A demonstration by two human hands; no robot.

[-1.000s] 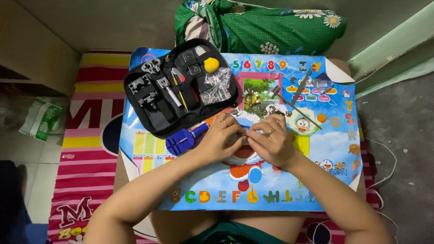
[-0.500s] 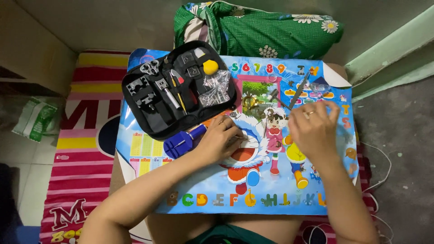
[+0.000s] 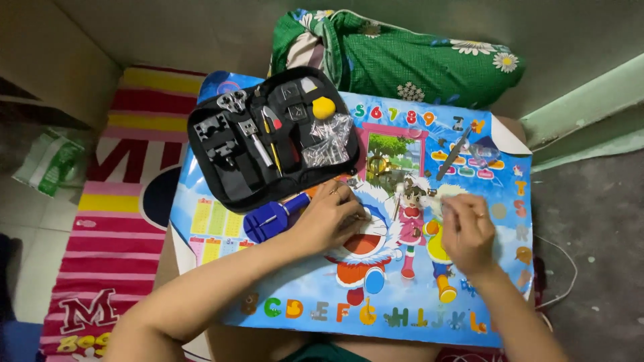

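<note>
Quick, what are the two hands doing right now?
Left hand: curled on the cartoon mat, contents hidden.
Right hand: fingers pinched together; cannot tell what it holds.

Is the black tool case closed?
No, the black tool case lies open on the mat, showing tools and a yellow ball inside.

Both forearms are bare with no sleeves showing, the right hand (image 3: 467,233) wears a thin ring on one finger, the left hand (image 3: 327,218) wears another, and dark green clothing covers the torso.
</note>
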